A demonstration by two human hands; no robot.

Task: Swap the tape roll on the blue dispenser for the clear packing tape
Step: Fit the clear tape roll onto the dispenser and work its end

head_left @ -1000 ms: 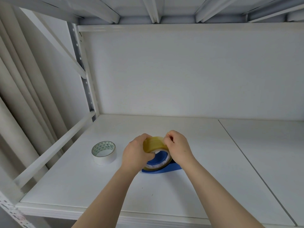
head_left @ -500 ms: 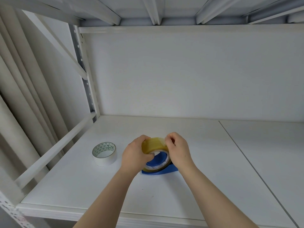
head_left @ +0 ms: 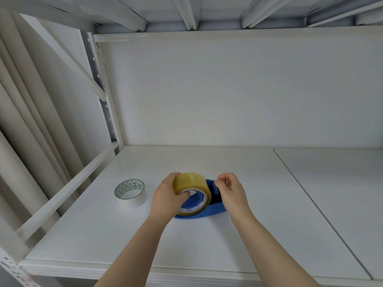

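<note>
The clear packing tape roll [head_left: 191, 183], yellowish, sits on the blue dispenser [head_left: 213, 210] in the middle of the white shelf. My left hand [head_left: 167, 198] grips the roll from its left side, thumb inside the core. My right hand [head_left: 230, 193] hovers just right of the roll over the dispenser's cutter end, thumb and forefinger pinched together; I cannot tell whether they pinch a tape end. The white tape roll [head_left: 130, 193] with a triangle-patterned core lies flat on the shelf to the left.
The white shelf board [head_left: 207, 245] has a seam [head_left: 310, 204] running front to back on the right. A slanted rail [head_left: 68, 187] and upright post [head_left: 105, 100] bound the left side. The back wall is behind.
My right hand has come off the top of the clear roll and moved right, toward the dispenser's cutter end. The roll's top surface is now uncovered. My left hand still holds the roll.
</note>
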